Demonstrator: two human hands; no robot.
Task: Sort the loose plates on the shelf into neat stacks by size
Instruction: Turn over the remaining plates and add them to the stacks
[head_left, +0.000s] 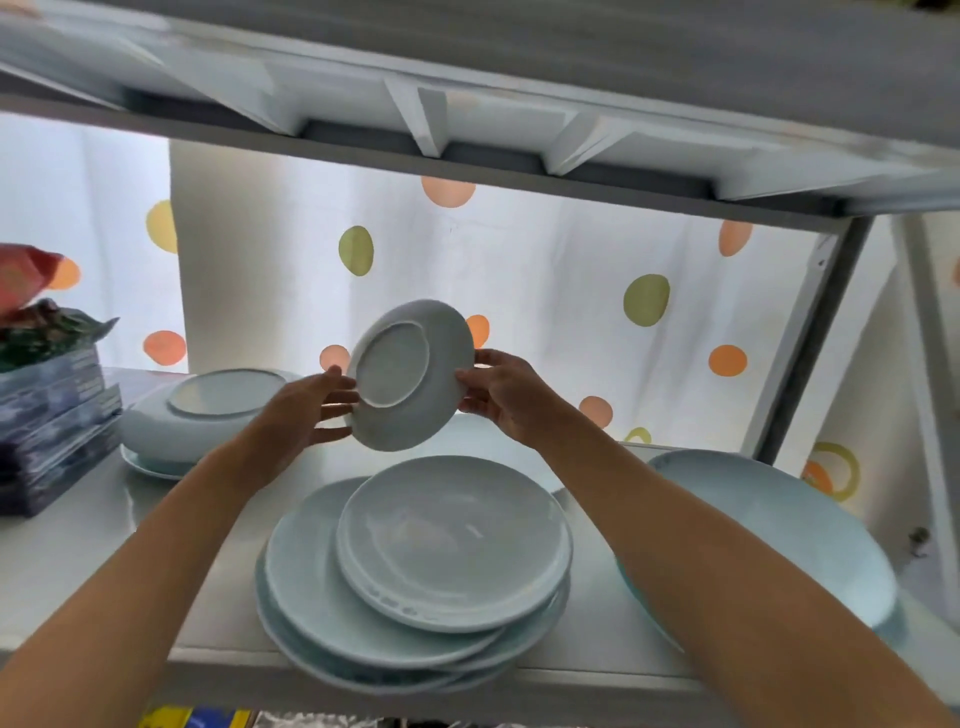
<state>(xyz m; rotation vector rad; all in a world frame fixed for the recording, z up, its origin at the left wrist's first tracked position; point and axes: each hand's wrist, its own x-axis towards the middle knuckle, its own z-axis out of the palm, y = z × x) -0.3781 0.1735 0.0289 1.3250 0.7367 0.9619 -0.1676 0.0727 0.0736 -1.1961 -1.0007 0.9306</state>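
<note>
White shelf (104, 551), polka-dot curtain (519, 270) behind it. Far right: large pale-blue plate (779, 530) lying tilted on the shelf. Centre front: uneven stack of plates (374, 623), overhanging the shelf edge; medium plate (452, 540) on top, offset right. Back left: upside-down bowl (208, 421) on a plate. Left edge: stack of books (52, 426). Small plate (410, 374) held in the air above the centre stack, tilted, underside facing the camera. Left hand (306, 410) pinches its left rim, fingers behind, thumb in front. Right hand (504, 395) grips the right rim, fingers curled round the edge.
</note>
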